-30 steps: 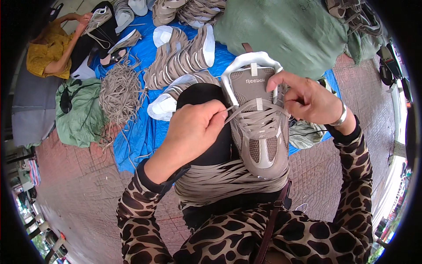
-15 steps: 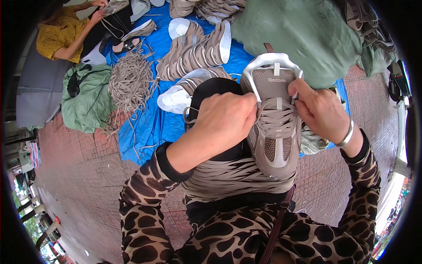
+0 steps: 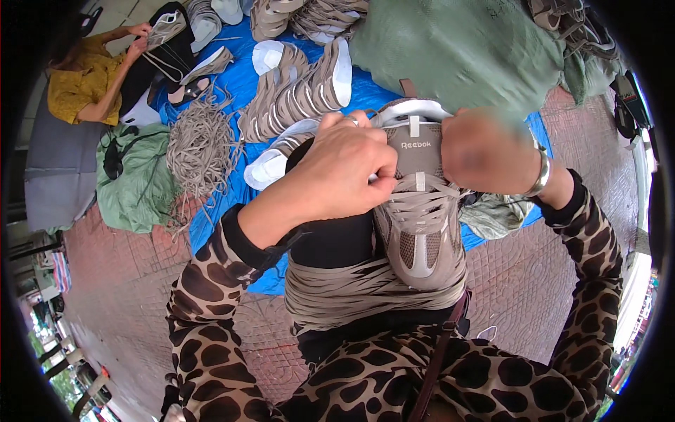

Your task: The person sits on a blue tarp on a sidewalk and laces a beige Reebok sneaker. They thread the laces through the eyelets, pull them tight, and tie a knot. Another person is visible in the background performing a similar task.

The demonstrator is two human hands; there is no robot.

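A taupe sneaker [image 3: 420,254] with crisscrossed beige laces rests upright over my lap, its toe toward me and its pale-lined collar away. At the left of its tongue, my left hand [image 3: 344,165] is closed in a pinch on the shoelace [image 3: 427,200], though the curled fingers hide most of the grip. My right hand [image 3: 485,151] lies against the right side of the collar; motion blur smears its fingers, so its hold cannot be made out. Under the toe, a thick bundle of beige laces [image 3: 351,292] stretches across my black-clad thighs.
Rows of nested taupe shoes [image 3: 299,98] lie on a blue tarp [image 3: 271,280] ahead. Left of them are a heap of loose laces [image 3: 204,144] and a green sack [image 3: 133,190]. A large green bag [image 3: 457,53] bulges at the far right. A co-worker in yellow [image 3: 84,88] handles a shoe.
My left hand has shifted left and lower along the tongue, and its fingers have turned. My right hand has swung inward over the collar's right side. The view has shifted slightly.
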